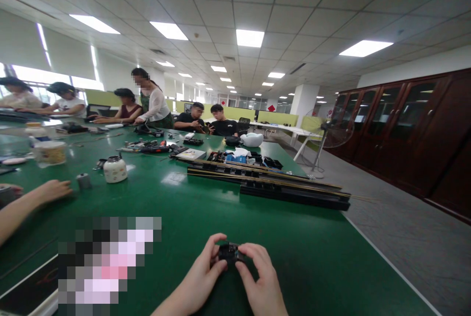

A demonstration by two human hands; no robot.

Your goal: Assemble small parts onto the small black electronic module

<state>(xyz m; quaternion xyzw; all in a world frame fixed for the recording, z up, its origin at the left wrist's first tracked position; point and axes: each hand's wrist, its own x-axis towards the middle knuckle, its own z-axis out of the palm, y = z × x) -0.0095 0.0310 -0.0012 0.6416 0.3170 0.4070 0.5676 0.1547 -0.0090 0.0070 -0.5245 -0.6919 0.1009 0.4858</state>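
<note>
A small black part with a boxy, hollowed shape (231, 252) is held between my two hands, just above the green table (316, 257). On its left side my left hand (206, 269) is closed, thumb below and fingers above. From the right, my right hand (259, 272) pinches it between thumb and fingers. The part is too small to tell its exact kind, and the fingertips cover its ends.
Long black rails with thin brass-coloured rods (294, 193) lie ahead. A white jar (115, 169) and grey cylinder (84, 181) stand left, near another person's hand (55, 191). A blurred-out device (29, 286) lies at lower left. Several people sit or stand beyond.
</note>
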